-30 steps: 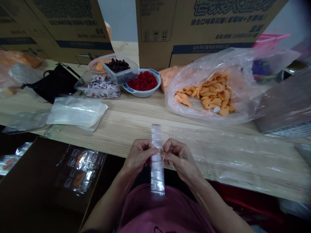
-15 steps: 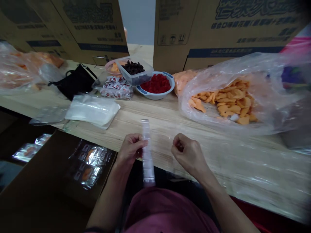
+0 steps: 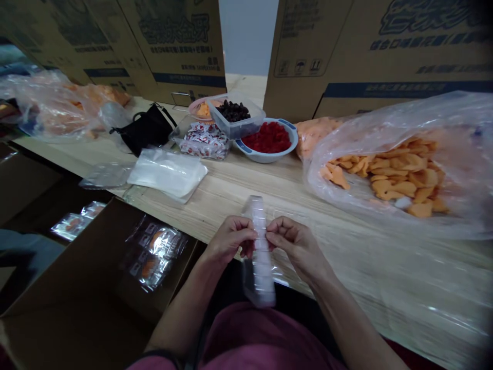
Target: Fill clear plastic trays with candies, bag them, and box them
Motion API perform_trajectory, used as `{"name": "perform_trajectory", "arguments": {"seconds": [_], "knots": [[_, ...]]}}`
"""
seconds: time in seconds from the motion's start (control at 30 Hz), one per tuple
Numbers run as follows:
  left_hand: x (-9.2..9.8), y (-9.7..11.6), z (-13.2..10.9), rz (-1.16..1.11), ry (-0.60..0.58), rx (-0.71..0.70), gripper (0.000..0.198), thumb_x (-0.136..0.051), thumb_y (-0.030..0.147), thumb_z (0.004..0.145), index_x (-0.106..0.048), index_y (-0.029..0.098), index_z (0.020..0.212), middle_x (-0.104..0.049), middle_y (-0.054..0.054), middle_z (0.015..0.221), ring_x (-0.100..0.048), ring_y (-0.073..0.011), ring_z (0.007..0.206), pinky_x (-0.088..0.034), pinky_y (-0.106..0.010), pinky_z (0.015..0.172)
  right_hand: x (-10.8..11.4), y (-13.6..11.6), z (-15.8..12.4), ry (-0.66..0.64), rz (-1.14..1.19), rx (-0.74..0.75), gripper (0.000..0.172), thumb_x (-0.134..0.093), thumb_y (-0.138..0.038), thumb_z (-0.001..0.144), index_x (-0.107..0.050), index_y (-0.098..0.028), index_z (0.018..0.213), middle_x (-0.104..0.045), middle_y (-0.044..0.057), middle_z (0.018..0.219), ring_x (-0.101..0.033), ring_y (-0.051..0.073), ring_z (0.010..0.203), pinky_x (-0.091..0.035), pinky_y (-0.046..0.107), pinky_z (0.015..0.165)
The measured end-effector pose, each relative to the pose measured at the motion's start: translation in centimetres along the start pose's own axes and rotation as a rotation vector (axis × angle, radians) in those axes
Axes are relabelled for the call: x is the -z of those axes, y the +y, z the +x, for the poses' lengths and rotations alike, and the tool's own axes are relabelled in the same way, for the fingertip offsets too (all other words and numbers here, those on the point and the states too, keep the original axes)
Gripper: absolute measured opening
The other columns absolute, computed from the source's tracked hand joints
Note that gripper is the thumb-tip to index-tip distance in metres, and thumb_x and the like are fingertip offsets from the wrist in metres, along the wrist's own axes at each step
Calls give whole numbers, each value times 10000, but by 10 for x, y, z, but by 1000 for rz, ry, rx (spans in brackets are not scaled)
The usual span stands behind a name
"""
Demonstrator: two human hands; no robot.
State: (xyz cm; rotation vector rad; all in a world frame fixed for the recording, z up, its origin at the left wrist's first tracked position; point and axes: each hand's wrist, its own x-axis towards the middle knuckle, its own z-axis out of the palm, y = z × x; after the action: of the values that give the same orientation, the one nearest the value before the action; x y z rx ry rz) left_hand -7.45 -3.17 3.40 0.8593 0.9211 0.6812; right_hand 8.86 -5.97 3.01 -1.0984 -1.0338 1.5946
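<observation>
Head view, looking down: the clear strip of small sachets (image 3: 259, 252) is see-through and blurred, so its contents cannot be made out, and its lower end fades against the maroon shirt (image 3: 265, 339). The big bag of orange snacks (image 3: 400, 164) is cut off at the right edge. Half a second ago the right hand (image 3: 296, 246) was off the strip, closed in a loose fist to the side; now it is back, and both hands meet on it. The left hand (image 3: 231, 242) pinches the strip's left edge, the right pinches the right edge, fingertips nearly touching. The strip hangs upright over the near edge of the wooden surface (image 3: 246, 190), beside the open carton (image 3: 77, 288) of packets.
</observation>
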Motion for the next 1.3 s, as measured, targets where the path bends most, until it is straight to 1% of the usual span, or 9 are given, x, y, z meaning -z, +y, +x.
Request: {"name": "perform_trajectory", "arguments": {"seconds": [0.13,0.37,0.67,0.87,0.97,1.07,1.17,1.23,1.3], "knots": [[-5,1,1,38,21,-6,193,-635,278,553,-528,134,480,-529,0,405,-448,-85,298,-273,-175,294,1,0,-1,12,9,-7,260,-772,-345,701,-585,-170,744,-605,-10,626,-538,110,568,-423,232,563],[-16,3,-4,146,187,-110,217,-633,281,572,-481,156,480,-457,50,378,-378,-49,304,-270,-160,303,-7,2,0,5,97,-32,296,-815,-322,637,-569,-168,697,-587,-18,596,-495,92,521,-380,203,501],[10,11,-18,70,206,-155,237,-656,283,603,-482,158,501,-472,58,388,-357,-43,292,-226,-161,295,-37,1,10,22,155,13,229,-754,-257,635,-539,-180,655,-535,-40,546,-461,84,477,-370,194,458],[32,11,-23,28,235,-149,305,-705,335,591,-472,164,496,-451,61,369,-356,-51,282,-214,-173,293,-52,-2,22,80,-6,72,151,-650,-184,600,-501,-189,625,-484,-69,493,-419,75,416,-337,188,406],[50,14,-29,-29,296,-160,310,-724,327,578,-472,162,502,-460,62,393,-373,-52,305,-231,-172,312,-53,-5,31,113,-126,129,99,-590,-177,586,-495,-192,612,-482,-62,500,-409,77,414,-320,197,403],[73,18,-32,-48,364,-214,301,-732,293,578,-474,159,500,-455,64,409,-379,-46,330,-254,-171,336,-51,-6,45,181,-351,217,47,-527,-172,575,-492,-196,595,-481,-48,516,-427,92,440,-313,214,425],[91,21,-30,-40,374,-200,321,-744,297,570,-464,161,490,-429,67,400,-354,-44,321,-235,-177,328,-50,0,60,233,-674,273,48,-500,-152,575,-490,-199,578,-487,-33,511,-447,113,474,-312,239,469],[95,21,-27,-31,362,-170,342,-751,320,562,-456,164,488,-425,65,398,-354,-49,315,-223,-182,325,-53,7,69,248,-848,285,64,-504,-136,588,-496,-200,582,-499,-26,510,-449,124,493,-314,259,509],[95,22,-25,-17,337,-146,354,-754,346,567,-457,164,497,-431,63,400,-365,-54,315,-218,-184,331,-58,14,73,238,-850,275,60,-520,-155,631,-506,-202,596,-508,-19,519,-458,134,507,-330,272,533]]}}
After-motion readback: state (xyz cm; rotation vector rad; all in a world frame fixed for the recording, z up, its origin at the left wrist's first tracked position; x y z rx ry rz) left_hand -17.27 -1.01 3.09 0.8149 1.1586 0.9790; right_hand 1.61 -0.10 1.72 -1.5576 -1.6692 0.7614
